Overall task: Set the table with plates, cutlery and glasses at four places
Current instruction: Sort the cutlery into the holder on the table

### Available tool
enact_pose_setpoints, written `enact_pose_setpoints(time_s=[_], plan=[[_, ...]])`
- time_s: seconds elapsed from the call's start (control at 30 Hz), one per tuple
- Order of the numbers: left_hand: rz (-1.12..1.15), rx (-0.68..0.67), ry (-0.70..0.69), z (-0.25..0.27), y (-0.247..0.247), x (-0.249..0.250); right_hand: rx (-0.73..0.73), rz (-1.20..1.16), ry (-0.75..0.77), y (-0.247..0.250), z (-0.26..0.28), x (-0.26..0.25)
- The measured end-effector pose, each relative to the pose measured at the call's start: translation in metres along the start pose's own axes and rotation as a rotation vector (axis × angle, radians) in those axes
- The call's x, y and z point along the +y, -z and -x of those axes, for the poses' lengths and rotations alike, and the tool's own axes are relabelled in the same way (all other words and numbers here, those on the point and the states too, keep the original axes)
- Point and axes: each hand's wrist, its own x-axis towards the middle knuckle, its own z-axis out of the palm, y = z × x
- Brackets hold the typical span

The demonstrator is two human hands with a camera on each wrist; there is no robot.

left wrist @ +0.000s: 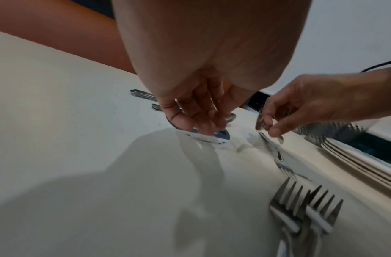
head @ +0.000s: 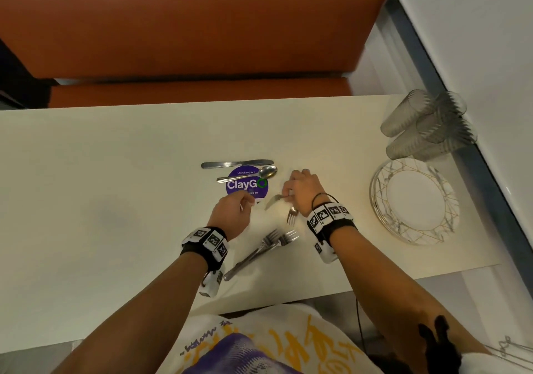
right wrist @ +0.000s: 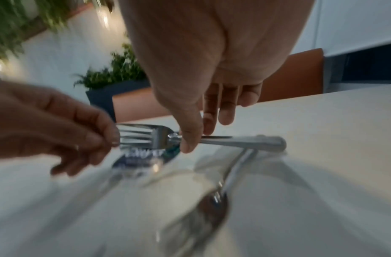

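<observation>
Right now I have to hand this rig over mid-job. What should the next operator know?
Right hand: pinches a fork just above the table. A second fork sits under it; I cannot tell if it is held or lying there.
Left hand: holds nothing, fingers close to the held fork's tines.
On the table: knife and spoon by the purple sticker, two forks at the near edge, stacked plates and grouped glasses at the right end.
Done: no place set yet.
Left: all four places.
</observation>
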Motion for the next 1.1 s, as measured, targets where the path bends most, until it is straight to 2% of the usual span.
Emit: enact_pose_setpoints(time_s=[0.07,0.17,0.23,0.33,0.43,0.53,0.63,0.77,0.83,0.93,1.0,1.1], plan=[[0.064,0.051,0.016,0.001,0.001,0.003,0.072,-0.114,-0.014,0.016,-0.001,-0.002],[0.209,0.043,0.022,0.000,-0.001,0.016,0.228,-0.463,-0.048,0.040,0.002,-0.014],[0.386,0.025,0.067,-0.002,0.002,0.030,0.290,-0.629,-0.056,0.051,0.004,-0.029],[0.597,-0.002,0.123,-0.003,0.010,0.050,0.293,-0.755,-0.076,0.054,0.004,-0.050],[0.602,-0.002,0.132,-0.003,0.014,0.051,0.237,-0.798,-0.068,0.042,0.005,-0.062],[0.583,0.029,0.212,-0.001,0.009,0.032,0.229,-0.805,-0.082,0.026,0.010,-0.065],[0.472,0.052,0.259,0.004,0.008,0.010,0.187,-0.736,-0.178,0.007,0.018,-0.057],[0.431,-0.002,0.297,0.014,0.013,-0.005,-0.149,-0.285,-0.242,-0.017,0.034,-0.049],[0.392,-0.013,0.285,0.017,0.013,-0.010,-0.222,-0.112,-0.249,-0.027,0.042,-0.051],[0.362,0.022,0.270,0.020,0.016,-0.014,-0.205,-0.041,-0.229,-0.037,0.049,-0.057],[0.341,-0.008,0.258,0.022,0.020,-0.013,-0.187,-0.027,-0.219,-0.039,0.049,-0.061],[0.337,-0.071,0.257,0.023,0.026,-0.011,-0.139,-0.158,-0.217,-0.030,0.048,-0.063]])
